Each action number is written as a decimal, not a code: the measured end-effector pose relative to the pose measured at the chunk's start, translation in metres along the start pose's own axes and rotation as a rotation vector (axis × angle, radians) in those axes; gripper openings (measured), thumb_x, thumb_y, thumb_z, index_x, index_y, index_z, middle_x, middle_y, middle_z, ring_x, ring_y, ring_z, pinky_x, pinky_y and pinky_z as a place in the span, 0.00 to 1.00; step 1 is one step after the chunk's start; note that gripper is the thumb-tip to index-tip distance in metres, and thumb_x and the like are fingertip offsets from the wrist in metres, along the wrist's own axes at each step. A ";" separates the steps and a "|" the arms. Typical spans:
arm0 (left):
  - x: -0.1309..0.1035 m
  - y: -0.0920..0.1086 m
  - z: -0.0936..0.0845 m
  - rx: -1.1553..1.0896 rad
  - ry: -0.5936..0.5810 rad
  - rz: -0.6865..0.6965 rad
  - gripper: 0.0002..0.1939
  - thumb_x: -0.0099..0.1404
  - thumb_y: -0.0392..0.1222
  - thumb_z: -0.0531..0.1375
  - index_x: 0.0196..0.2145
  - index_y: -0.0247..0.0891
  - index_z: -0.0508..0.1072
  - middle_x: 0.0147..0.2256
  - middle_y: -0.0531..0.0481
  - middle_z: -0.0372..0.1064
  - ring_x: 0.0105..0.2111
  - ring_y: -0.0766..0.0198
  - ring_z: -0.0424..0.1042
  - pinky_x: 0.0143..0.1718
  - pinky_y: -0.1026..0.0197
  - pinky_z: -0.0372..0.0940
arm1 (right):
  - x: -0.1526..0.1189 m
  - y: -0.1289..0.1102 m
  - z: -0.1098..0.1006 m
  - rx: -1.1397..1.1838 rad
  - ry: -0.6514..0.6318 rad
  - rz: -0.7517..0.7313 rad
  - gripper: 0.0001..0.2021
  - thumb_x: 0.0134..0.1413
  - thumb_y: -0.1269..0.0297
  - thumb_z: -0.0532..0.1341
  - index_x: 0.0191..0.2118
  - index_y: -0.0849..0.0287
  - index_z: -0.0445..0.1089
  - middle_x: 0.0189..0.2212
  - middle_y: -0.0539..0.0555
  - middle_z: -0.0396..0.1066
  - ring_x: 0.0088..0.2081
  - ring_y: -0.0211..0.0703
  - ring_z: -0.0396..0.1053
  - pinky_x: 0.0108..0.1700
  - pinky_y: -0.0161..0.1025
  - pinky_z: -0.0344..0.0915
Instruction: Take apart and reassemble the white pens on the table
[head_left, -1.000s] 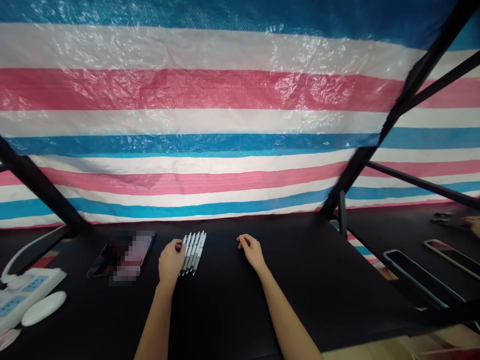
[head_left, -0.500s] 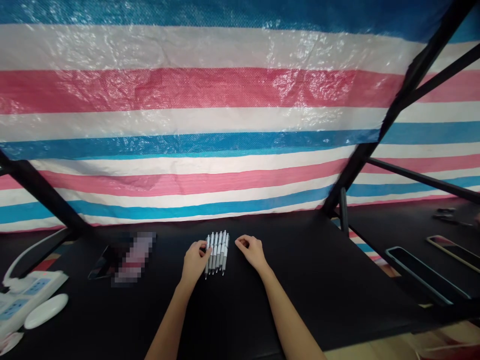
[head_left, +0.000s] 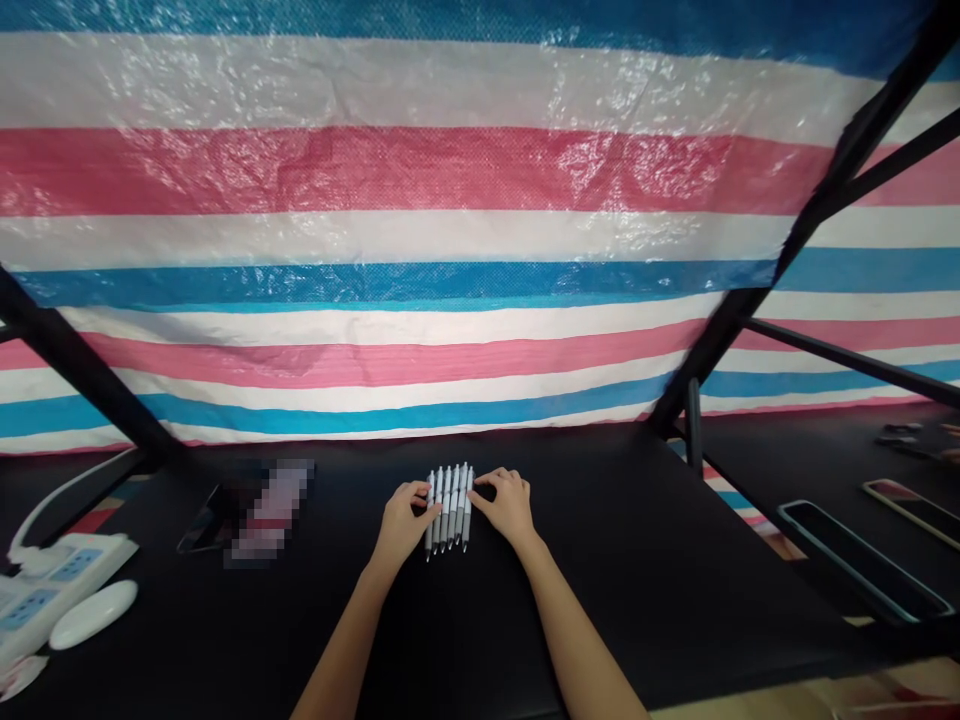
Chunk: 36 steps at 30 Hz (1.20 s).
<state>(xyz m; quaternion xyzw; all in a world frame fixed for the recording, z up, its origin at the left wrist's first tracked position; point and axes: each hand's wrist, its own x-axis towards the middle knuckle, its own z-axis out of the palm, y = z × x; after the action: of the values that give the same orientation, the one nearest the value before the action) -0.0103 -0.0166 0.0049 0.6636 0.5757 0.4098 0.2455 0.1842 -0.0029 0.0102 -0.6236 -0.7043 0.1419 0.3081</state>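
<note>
Several white-and-grey click pens [head_left: 449,505] lie side by side in a close row on the black table, their tips pointing toward me. My left hand [head_left: 407,517] is bent against the row's left side, thumb and fingertips touching the outermost pen. On the opposite side, my right hand [head_left: 507,503] has its thumb and curled forefinger against the rightmost pen. Between them, the two hands grip the row from both sides. The pens' edges are partly covered by my fingertips.
A dark phone [head_left: 206,520] and a blurred-out item [head_left: 270,510] lie on the left. Farther left are a white power strip [head_left: 67,580] and a white oval object [head_left: 94,614]. Black frame bars and striped sheeting [head_left: 390,240] stand behind. Two phones [head_left: 862,560] lie at right.
The row of pens has shifted slightly right along with my left hand, and sits closer together. My right hand, apart from the pens before, now touches their right side.
</note>
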 end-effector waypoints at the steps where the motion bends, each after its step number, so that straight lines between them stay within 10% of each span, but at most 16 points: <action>1: 0.000 -0.001 0.000 -0.002 0.006 -0.003 0.12 0.52 0.43 0.59 0.35 0.38 0.71 0.35 0.48 0.68 0.29 0.63 0.71 0.35 0.57 0.69 | 0.000 -0.001 0.001 -0.010 0.011 0.010 0.10 0.49 0.55 0.60 0.35 0.53 0.73 0.36 0.54 0.70 0.41 0.49 0.62 0.43 0.45 0.53; 16: 0.002 -0.002 0.005 -0.254 -0.046 -0.180 0.15 0.54 0.47 0.59 0.37 0.35 0.72 0.36 0.45 0.71 0.34 0.60 0.73 0.27 0.60 0.72 | 0.004 0.007 -0.003 0.012 0.075 0.103 0.12 0.55 0.57 0.54 0.35 0.53 0.73 0.37 0.55 0.70 0.42 0.49 0.62 0.44 0.45 0.54; 28: -0.004 0.027 -0.006 -0.692 -0.325 -0.387 0.20 0.56 0.46 0.62 0.46 0.39 0.70 0.49 0.40 0.67 0.48 0.55 0.69 0.47 0.54 0.67 | 0.016 0.037 -0.011 0.491 0.166 0.250 0.17 0.52 0.54 0.52 0.34 0.59 0.73 0.31 0.54 0.74 0.35 0.46 0.70 0.39 0.39 0.61; 36: -0.004 0.027 -0.015 -0.558 -0.395 -0.424 0.25 0.58 0.50 0.59 0.51 0.38 0.65 0.48 0.38 0.68 0.44 0.55 0.71 0.40 0.55 0.70 | 0.010 0.025 -0.018 0.091 0.088 0.226 0.12 0.54 0.58 0.53 0.34 0.53 0.73 0.24 0.50 0.72 0.34 0.47 0.69 0.42 0.42 0.55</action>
<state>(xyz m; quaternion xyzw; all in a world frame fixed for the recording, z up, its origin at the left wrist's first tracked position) -0.0071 -0.0285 0.0335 0.5041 0.5081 0.3550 0.6014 0.2146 0.0075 0.0122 -0.6901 -0.6082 0.1798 0.3488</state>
